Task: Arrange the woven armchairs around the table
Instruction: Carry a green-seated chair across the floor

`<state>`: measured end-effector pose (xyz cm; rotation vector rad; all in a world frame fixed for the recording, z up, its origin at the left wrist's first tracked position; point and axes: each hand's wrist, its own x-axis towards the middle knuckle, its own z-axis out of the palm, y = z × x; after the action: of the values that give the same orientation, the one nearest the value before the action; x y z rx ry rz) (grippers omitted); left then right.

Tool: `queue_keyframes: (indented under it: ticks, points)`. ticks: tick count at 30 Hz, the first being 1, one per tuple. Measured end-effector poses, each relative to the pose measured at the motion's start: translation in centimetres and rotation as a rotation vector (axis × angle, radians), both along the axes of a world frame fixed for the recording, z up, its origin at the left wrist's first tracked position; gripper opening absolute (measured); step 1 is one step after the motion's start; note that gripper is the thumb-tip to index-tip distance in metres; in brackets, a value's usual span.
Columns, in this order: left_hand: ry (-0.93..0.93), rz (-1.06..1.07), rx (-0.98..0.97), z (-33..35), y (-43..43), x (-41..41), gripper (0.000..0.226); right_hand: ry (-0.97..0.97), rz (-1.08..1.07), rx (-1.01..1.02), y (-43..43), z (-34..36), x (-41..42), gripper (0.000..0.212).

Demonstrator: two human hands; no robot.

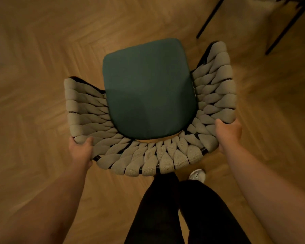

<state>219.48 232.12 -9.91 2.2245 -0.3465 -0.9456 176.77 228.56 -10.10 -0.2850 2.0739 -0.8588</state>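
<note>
A woven armchair (pixel 165 155) with a beige rope-wrapped back and arms and a dark green seat cushion (pixel 148 90) fills the middle of the view, seen from above. My left hand (pixel 80 149) grips the rim at the back left corner, thumb over the weave. My right hand (pixel 229 133) grips the rim at the back right corner. The chair's legs are hidden beneath the seat. No tabletop is in view.
Herringbone wooden floor (pixel 42 67) lies all around. Thin black legs of other furniture (pixel 209 16) stand at the top right. My dark-trousered legs (pixel 165 208) and a white shoe (pixel 197 175) are just behind the chair.
</note>
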Motion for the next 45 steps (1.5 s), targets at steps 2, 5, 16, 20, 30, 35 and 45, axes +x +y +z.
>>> queue_keyframes:
  ticks: [2,5,16,20,30,35,45]
  points:
    - [0.007,-0.07,-0.006,0.0,-0.9,-1.5,0.045,0.018,-0.052,0.011,1.6,0.2,-1.5,0.043]
    - [0.019,-0.139,-0.011,0.0,-2.6,-4.1,0.049,0.019,-0.139,0.015,3.6,0.7,-3.7,0.047]
    - [0.089,-0.218,0.016,-0.9,-6.3,-9.2,0.052,-0.222,-0.458,-0.056,9.0,1.3,-6.3,0.078]
    - [0.183,-0.182,0.015,-1.0,-6.2,-8.6,0.054,-0.402,-0.621,-0.033,10.1,0.8,-3.4,0.069]
    - [0.262,-0.232,0.073,-2.4,-6.9,-6.4,0.049,-0.356,-0.639,-0.054,10.5,1.1,-2.4,0.034]
    - [0.306,-0.259,0.098,-3.1,-7.5,-6.1,0.059,-0.344,-0.68,-0.061,12.0,1.4,-2.0,0.032]
    - [0.307,-0.511,0.113,-2.3,-6.8,-11.6,0.061,-0.339,-0.903,-0.118,20.1,1.8,-2.4,0.031]
